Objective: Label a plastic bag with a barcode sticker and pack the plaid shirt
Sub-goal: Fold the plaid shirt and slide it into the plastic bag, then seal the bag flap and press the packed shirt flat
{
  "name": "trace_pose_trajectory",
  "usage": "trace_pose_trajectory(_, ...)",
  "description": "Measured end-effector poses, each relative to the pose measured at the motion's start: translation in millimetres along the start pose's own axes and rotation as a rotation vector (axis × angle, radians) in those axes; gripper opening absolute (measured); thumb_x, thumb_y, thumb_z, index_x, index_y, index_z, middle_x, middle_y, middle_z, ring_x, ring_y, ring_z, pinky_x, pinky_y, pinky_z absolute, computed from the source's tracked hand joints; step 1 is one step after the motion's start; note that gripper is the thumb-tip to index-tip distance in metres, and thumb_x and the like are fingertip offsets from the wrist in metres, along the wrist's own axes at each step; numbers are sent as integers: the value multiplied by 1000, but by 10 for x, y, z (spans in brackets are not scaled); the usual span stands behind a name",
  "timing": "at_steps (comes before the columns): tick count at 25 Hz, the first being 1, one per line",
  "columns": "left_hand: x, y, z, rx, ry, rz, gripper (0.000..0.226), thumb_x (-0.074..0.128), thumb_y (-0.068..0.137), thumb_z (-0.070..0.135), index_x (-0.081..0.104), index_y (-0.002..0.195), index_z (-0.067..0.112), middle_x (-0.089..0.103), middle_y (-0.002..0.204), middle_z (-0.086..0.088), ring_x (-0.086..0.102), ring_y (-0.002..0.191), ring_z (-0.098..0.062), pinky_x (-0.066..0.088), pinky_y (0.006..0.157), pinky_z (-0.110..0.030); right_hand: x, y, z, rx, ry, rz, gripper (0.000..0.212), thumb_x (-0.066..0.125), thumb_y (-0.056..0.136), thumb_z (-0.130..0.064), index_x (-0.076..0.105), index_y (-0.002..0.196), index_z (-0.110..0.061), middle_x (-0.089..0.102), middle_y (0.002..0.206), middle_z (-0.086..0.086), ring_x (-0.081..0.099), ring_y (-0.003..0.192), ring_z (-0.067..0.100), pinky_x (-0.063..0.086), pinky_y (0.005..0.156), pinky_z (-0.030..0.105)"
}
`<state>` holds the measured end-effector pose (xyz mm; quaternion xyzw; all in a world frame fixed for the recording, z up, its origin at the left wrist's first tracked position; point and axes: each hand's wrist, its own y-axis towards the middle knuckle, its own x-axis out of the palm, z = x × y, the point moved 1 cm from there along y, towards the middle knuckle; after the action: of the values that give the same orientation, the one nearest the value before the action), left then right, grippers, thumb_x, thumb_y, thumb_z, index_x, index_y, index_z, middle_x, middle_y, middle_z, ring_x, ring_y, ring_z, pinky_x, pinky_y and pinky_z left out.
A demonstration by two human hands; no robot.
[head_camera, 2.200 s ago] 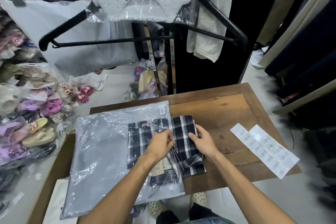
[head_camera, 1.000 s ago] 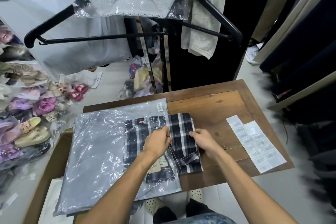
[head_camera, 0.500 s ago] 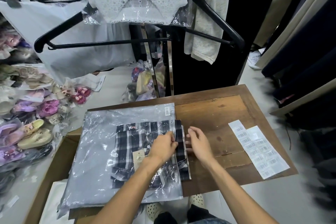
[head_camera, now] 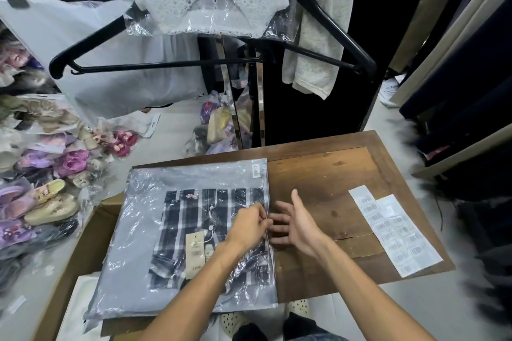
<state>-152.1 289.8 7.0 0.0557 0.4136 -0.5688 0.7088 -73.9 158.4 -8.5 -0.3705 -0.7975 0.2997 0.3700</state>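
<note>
A clear plastic bag (head_camera: 144, 230) lies flat on the left half of the wooden table (head_camera: 327, 174). A small barcode sticker (head_camera: 256, 170) sits at its far right corner. The folded black-and-white plaid shirt (head_camera: 194, 219), with paper tags on it, lies wholly inside the bag. My left hand (head_camera: 248, 225) pinches the bag's open right edge. My right hand (head_camera: 297, 223) hovers just outside that edge, palm up, fingers spread, holding nothing.
A sheet of barcode stickers (head_camera: 393, 230) lies at the table's right edge. A black hanger (head_camera: 155, 63) with bagged white lace clothing hangs over the far side. Bagged shoes (head_camera: 50, 202) pile up on the left. A cardboard box (head_camera: 83, 235) stands under the bag's left side.
The shirt has slid left, from half outside the bag to fully inside it. My right hand has let go of the shirt and come out open. My left hand stays at the opening.
</note>
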Motion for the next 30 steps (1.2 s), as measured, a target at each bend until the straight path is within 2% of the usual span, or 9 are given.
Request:
trace_pose_trajectory(4,24,12,-18,16,7,-9,9,64,99,17,58,93,16,75,74,-4,74,70,-18,59,66,-33,-193,123,-63,144,208,-237,101,17,81,-92,28,158,-28,47,151,18,50,132,49,36,102,74)
trace_pose_trajectory(7,17,40,-2,2,-1,-11,4,63,97,14,59,96,13,75,79,-5,74,74,-21,61,73,-43,-135,229,-85,209,248,-323,107,13,79,-94,23,160,-25,72,112,15,70,87,33,44,95,66)
trace_pose_trajectory(10,-13,65,5,-28,-42,-76,4,63,98,14,61,96,11,76,79,-5,76,74,-22,61,77,-45,-36,306,-112,224,187,-345,107,15,81,-92,39,153,-17,69,90,11,58,72,24,55,76,51)
trace_pose_trajectory(14,-214,179,86,-14,152,-49,21,56,103,40,71,105,25,80,90,0,76,81,-17,61,81,-37,-94,475,-360,69,-187,-21,65,36,102,-61,57,135,-9,71,106,12,67,82,24,57,77,40)
trace_pose_trajectory(16,-375,383,100,18,215,76,22,52,105,30,71,115,25,77,110,0,73,97,-19,58,90,-37,-144,625,-563,-124,-219,207,44,49,106,-34,60,133,-1,73,104,12,72,87,23,59,83,35)
trace_pose_trajectory(19,-531,770,50,20,288,86,38,47,103,14,63,136,21,64,132,-9,62,122,-30,50,105,-43,-91,812,-847,-255,-190,278,31,49,105,-15,58,131,1,69,113,12,69,103,25,55,94,35)
trace_pose_trajectory(23,-529,1142,-12,-46,459,-126,52,46,107,26,37,157,37,45,144,-9,43,134,-33,39,114,-47,93,1088,-1004,-201,-259,294,18,53,101,-13,66,113,-9,73,100,7,69,87,16,54,71,24)
trace_pose_trajectory(26,-502,1238,-65,-77,499,-198,56,42,107,44,21,159,50,37,132,-8,39,126,-31,37,110,-46,144,1292,-1083,-179,-478,414,26,66,91,-27,74,95,-3,75,87,10,66,71,18,50,65,27)
trace_pose_trajectory(30,-487,1259,-102,-78,505,-199,61,40,106,51,8,158,55,33,122,-6,40,121,-29,39,106,-46,169,1348,-1192,-206,-889,487,40,71,87,-43,79,98,-5,79,102,10,71,101,27,50,76,27)
